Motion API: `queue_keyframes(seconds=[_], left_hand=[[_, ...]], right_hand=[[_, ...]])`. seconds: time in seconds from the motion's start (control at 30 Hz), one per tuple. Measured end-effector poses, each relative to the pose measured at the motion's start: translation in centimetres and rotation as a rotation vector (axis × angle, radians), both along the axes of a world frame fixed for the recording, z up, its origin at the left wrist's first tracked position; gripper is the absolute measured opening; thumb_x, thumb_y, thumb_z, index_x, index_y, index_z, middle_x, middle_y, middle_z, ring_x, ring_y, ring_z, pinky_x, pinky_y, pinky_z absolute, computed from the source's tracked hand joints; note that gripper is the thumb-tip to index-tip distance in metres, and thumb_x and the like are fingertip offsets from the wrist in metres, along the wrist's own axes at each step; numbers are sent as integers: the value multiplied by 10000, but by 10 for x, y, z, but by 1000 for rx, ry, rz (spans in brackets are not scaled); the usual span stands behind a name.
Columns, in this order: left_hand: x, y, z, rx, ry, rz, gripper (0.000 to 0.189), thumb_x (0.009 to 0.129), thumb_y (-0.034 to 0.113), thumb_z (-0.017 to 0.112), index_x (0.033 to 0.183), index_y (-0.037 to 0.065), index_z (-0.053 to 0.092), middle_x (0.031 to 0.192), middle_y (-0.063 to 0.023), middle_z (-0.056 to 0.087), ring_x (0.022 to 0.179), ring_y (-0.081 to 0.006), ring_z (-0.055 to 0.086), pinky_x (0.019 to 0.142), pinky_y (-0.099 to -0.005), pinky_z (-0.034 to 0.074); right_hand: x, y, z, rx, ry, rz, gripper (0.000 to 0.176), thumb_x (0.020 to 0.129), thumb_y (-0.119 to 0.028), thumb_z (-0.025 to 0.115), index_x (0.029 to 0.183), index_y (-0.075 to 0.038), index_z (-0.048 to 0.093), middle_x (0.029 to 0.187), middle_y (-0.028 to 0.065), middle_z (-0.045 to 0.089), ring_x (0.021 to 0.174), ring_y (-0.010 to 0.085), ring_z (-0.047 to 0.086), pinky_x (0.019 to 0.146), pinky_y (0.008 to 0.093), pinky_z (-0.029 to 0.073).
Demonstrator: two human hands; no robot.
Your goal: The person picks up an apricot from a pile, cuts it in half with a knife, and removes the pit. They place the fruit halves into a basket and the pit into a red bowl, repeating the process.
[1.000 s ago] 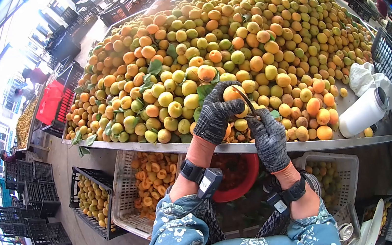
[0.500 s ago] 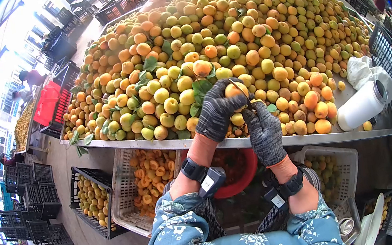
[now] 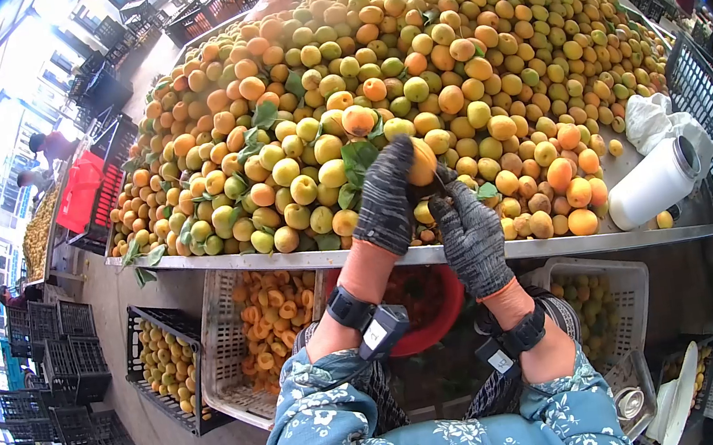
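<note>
Left hand [image 3: 389, 198]: gloved, fingers wrapped on one orange-yellow fruit [image 3: 423, 162], clamped from its left side. Fruit sits at the left fingertips, above the right hand [image 3: 472, 241], in front of the pile [image 3: 313, 165]. Right hand: fingers drawn together, tips up at the fruit's lower right. Dark sliver [image 3: 440, 183] shows there; looks like a tool edge, but the glove hides most of it, so we can't tell how firmly we hold it.

Our read: we're working that edge on the fruit. To do it well, we'd let the left hand hold and turn while the right stays steady. Grip just enough to stop slip; ripe flesh likely bruises. Keep left fingertips behind the edge's path: knit gloves probably won't stop a blade. Short strokes, light pressure, follow the curve.

Stay over the metal rim [image 3: 549, 246] just below both hands, so a drop lands close. Red tub [image 3: 455, 304] is below, between our wrists; white crate [image 3: 222, 348] with split fruit [image 3: 274, 314] is below and left of the left hand. Leaves [image 3: 358, 159] by the left knuckles: keep them out of the grip.
</note>
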State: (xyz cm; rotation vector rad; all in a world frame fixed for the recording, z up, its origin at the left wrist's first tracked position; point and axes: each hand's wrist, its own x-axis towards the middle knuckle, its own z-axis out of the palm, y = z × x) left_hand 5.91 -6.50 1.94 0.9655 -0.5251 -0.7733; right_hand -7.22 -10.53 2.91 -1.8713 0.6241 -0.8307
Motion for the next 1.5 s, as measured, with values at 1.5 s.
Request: queue_keyframes(seconds=[1.5], left_hand=[[1,-6,-3,6,409,-8,249,887,277,621,994,57,577,847,-88,618,784,-224,625,746,-371,542]], right_hand=[[9,-2,-10,737,-264,208,277,923,-177,600,1145,-11,603,841,-11,629,679,30,511,579,176,424]])
